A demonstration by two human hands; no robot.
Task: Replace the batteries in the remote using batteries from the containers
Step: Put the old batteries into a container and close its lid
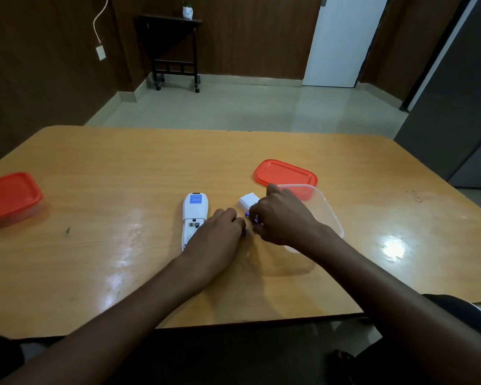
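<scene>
A white remote [192, 211] lies face down on the wooden table [122, 168], its battery compartment open. Its white cover [247, 202] lies just to the right. My left hand [215, 236] rests over the remote's lower end, fingers curled round a small blue battery whose tip [244, 232] shows at the fingertips. My right hand [282, 218] sits close beside it and pinches another blue battery [247, 215]. Most of both batteries is hidden by my fingers. Behind my right hand stands an open clear container [328, 215].
The open container's red lid [285, 175] lies flat behind it. A second container with a red lid [10, 198] on it stands at the table's left edge. The table's front edge runs close to my body.
</scene>
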